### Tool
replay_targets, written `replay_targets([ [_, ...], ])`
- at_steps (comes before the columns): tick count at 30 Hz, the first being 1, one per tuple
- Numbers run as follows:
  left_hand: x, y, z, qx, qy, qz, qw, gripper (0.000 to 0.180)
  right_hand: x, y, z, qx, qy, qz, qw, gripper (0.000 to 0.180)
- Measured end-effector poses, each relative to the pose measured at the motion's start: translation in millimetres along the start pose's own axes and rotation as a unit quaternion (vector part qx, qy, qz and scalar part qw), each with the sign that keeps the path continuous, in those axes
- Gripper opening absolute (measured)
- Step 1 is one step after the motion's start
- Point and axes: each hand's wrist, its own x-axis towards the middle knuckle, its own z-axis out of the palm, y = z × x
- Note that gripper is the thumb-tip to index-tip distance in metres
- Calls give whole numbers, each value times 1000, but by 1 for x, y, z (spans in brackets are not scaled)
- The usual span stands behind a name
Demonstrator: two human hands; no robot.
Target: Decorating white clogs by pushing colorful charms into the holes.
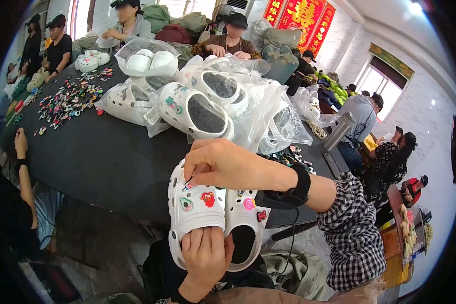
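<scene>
A pair of white perforated clogs (200, 210) is held side by side over my lap, toes toward the table. Small coloured charms sit on their tops, among them a red one (207, 199) and a pink one (249, 203). My left hand (205, 256) grips the clogs from below at the heel openings. My right hand (223, 164) reaches in from the right, fingertips pressing on the toe of the left clog. A black strap (299, 187) is on my right wrist.
A black-covered table (101, 157) ahead carries bagged white clogs (207, 101) and a scatter of small coloured charms (68, 99). Other people sit around the table. Another person's arm (25, 172) rests at the left. A metal flask (338, 131) stands at the right.
</scene>
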Motion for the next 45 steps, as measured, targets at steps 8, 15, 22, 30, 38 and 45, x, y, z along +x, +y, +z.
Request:
replay_targets([
  [8,1,-1,-3,1,4,5,1000,31,6,-2,8,-62,1,26,998,5],
  [15,1,5,4,7,14,2,1000,31,-17,1,5,-97,27,-26,995,10],
  [22,15,12,-4,62,93,46,993,32,-91,19,-26,38,229,38,972,13],
  [30,10,8,-3,81,34,16,996,29,-226,126,-89,8,387,202,900,14],
  [38,10,8,-6,84,-4,-17,996,31,-270,198,-122,17,340,375,862,15],
  [45,1,6,-9,94,-43,-38,994,38,-291,248,-91,97,370,327,864,18],
])
